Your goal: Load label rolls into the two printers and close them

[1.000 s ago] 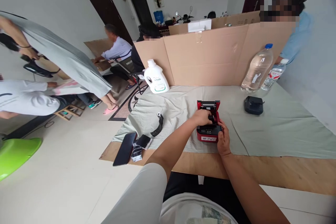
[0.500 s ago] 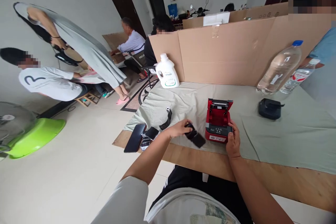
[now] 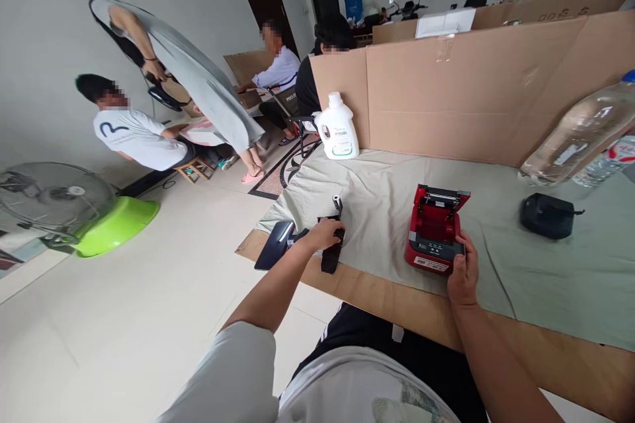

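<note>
Two hands engaged: left hand (image 3: 325,236) grips a black part (image 3: 331,256) near the table edge (image 3: 357,277), where it could drop; right hand (image 3: 462,271) clasps the red printer (image 3: 435,231), lid open.

the person wears a light grey short-sleeved t-shirt with a faded printed patch on the chest, and black trousers. both forearms are bare, as are the left hand (image 3: 325,234) and right hand (image 3: 462,273).
</note>
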A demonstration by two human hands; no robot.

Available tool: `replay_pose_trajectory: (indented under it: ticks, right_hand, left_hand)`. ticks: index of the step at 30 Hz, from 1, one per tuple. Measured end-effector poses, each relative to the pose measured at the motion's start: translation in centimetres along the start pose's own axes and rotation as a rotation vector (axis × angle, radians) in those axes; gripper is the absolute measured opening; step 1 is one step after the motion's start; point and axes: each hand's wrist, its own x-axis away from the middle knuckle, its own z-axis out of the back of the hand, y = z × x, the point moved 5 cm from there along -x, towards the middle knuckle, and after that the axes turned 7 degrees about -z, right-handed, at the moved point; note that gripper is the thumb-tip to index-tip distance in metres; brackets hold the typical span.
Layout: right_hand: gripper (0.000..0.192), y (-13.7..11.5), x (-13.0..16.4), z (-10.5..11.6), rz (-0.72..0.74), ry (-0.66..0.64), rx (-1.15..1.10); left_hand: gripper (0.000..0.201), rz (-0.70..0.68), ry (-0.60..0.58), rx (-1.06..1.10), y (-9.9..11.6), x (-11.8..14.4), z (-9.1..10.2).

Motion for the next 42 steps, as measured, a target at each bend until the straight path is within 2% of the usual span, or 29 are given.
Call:
replay_pose_trajectory:
  ticks: [5,7,9,12,14,15,18,20,22,25,27,28,31,33,35,38,42]
  right_hand:
    - [0.047,-0.1,-0.1,0.0,-0.008,-0.005,0.007]
    - [0.047,-0.2,-0.1,0.0,-0.002,-0.004,0.014]
    - [0.047,-0.3,-0.1,0.0,-0.001,0.000,0.021]
    - [0.047,-0.2,-0.1,0.0,-0.010,0.002,0.022]
    - [0.047,-0.1,0.0,0.0,-0.017,0.004,0.020]
    - [0.047,0.0,0.0,0.0,-0.019,0.005,0.019]
    - [0.046,0.1,0.0,0.0,-0.013,0.009,0.009]
    - [0.045,0.1,0.0,0.0,0.002,0.004,0.002]
    - [0.044,0.0,0.0,-0.1,0.011,-0.001,0.000]
    - [0.044,-0.1,-0.1,-0.1,0.001,-0.009,0.019]
    - [0.043,-0.2,0.0,0.0,-0.003,-0.007,0.034]
    - [0.042,-0.2,0.0,0.0,-0.003,-0.006,0.037]
    - [0.040,-0.3,0.0,0.0,0.000,-0.006,0.045]
    - [0.039,-0.3,0.0,-0.1,0.005,-0.008,0.057]
    - [0.042,-0.4,0.1,-0.1,0.015,-0.004,0.073]
    - [0.057,-0.9,0.3,-0.1,0.051,0.023,0.148]
    - [0.070,-2.7,0.5,-0.2,0.188,0.056,0.304]
  left_hand:
    - [0.047,0.005,-0.003,-0.044,-0.4,-0.2,-0.6]
    - [0.048,0.016,-0.018,0.020,-0.8,0.0,0.0]
    - [0.036,0.089,0.003,0.105,-1.4,0.1,1.4]
    - [0.023,0.309,0.219,0.127,-2.7,-0.5,4.8]
    - [0.030,0.396,0.367,0.082,-2.9,-1.6,6.5]
    - [0.038,0.415,0.397,0.064,-2.8,-2.3,6.9]
    - [0.069,0.456,0.354,0.060,-2.8,-4.9,6.0]
    - [0.079,0.473,0.310,0.120,-3.0,-6.3,4.9]
    - [0.070,0.455,0.293,0.209,-3.1,-7.2,4.3]
    - [0.042,0.407,0.294,0.289,-2.6,-7.7,4.7]
    - [0.032,0.330,0.314,0.434,-1.3,-7.5,5.5]
    - [0.033,0.264,0.318,0.569,-0.3,-7.4,5.8]
    - [0.048,0.044,0.248,1.013,3.9,-6.6,6.2]
    - [0.054,-0.032,0.159,1.154,7.0,-5.8,5.8]
    - [0.058,-0.058,0.060,1.241,10.0,-5.2,4.7]
    - [0.060,-0.053,-0.098,1.388,14.2,-5.0,2.0]
    - [0.051,-0.012,-0.208,1.498,17.8,-5.6,-1.2]
